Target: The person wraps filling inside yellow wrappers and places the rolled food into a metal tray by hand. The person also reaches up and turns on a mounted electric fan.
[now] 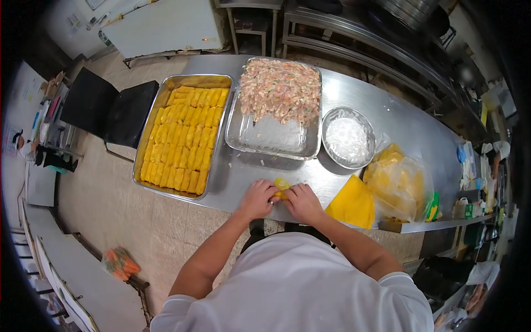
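Observation:
Both hands meet at the near edge of the steel table, around one small yellow spring roll (281, 184). My left hand (258, 198) has its fingers closed on the roll's left side. From the right, my right hand (304, 202) grips the same roll, its fingers partly hiding it. Just right of that hand lies a stack of yellow wrapper sheets (354, 203). Ahead, a metal tray (276, 145) holds a chopped meat and vegetable filling (281, 88). To the left, another tray (138, 160) is lined with rows of finished yellow rolls (182, 138).
A round metal bowl (348, 137) with whitish contents stands right of the filling tray. Beyond the wrappers sits a plastic bag (406, 180) of yellow sheets. A black chair (130, 113) is left of the table (409, 122). A bag of carrots (120, 264) lies at lower left.

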Tool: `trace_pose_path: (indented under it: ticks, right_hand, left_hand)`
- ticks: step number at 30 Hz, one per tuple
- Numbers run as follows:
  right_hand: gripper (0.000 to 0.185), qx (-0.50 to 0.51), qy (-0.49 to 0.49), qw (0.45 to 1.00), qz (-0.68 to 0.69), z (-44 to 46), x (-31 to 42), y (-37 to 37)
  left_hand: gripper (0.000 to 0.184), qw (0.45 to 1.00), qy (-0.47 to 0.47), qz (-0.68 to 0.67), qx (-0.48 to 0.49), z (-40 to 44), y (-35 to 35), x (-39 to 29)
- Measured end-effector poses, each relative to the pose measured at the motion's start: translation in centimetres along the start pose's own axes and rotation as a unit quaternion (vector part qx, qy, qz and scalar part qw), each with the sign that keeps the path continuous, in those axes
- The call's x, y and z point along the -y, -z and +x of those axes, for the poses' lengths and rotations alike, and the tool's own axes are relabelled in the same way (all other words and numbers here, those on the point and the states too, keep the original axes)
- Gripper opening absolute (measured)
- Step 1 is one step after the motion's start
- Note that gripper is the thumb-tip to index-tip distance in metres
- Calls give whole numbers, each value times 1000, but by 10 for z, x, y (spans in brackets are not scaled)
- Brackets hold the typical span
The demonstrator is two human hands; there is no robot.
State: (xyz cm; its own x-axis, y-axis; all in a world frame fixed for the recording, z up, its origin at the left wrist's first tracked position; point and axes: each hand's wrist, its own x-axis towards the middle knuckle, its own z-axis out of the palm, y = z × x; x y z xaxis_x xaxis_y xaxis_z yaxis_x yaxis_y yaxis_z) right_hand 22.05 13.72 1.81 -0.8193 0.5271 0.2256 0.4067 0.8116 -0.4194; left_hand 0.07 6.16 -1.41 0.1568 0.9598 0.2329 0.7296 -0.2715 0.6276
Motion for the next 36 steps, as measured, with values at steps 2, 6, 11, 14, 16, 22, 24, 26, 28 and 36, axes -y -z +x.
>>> trace_pose_path:
  ticks: [2, 6, 11, 14, 16, 22, 24, 26, 28, 36]
  right_hand:
    - [26, 0, -2, 1000, -12, 6, 0, 4]
    - [32, -2, -38, 999, -13, 12, -1, 2]
    - [36, -2, -40, 998, -44, 13, -10, -9]
    - [36, -10, -32, 998, -52, 17, -15, -12]
    - [37, -1, -27, 998, -55, 19, -15, -10]
    - [48, -7, -28, 996, -80, 29, -26, -7]
    - [54, -5, -47, 997, -60, 31, -27, -3]
    - [59, -1, -49, 998, -29, 35, -27, 5]
    - [64, 8, -32, 999, 12, 40, -30, 9]
    - [59, 89, -40, 990, 102, 64, -34, -6]
  left_hand:
    - [33, 1000, 9, 2, -7, 6, 6, -2]
    - [29, 1000, 13, 0, -13, 14, 7, 2]
    - [27, 999, 33, 7, -25, 22, 5, 3]
    - [28, 1000, 12, 17, -24, 21, 5, 7]
    - [28, 998, 19, 37, -42, 25, 4, 8]
    - [29, 998, 26, 57, -28, 39, 12, 3]
    - [31, 996, 43, 74, -30, 41, 11, 2]
    - [32, 993, 69, 80, -43, 44, 10, 0]
    - [32, 989, 107, 74, -71, 49, 7, -2]
    - [30, 963, 167, 31, -210, -2, 22, -36]
